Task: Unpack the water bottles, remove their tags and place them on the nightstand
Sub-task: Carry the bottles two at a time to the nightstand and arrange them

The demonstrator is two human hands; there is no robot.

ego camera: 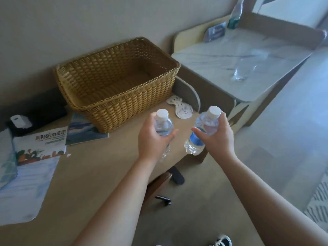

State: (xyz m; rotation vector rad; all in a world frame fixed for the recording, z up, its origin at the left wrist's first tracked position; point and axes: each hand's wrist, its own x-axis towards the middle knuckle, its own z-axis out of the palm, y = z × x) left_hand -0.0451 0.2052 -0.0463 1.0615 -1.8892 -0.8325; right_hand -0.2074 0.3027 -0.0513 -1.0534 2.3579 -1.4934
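Two water bottles, one gripped in left hand, other in right hand. Carrying step; next, onto nightstand.

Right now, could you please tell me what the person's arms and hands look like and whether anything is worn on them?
Both forearms are bare, with no sleeves showing. The left hand and right hand wear no gloves, watch or rings that I can see.
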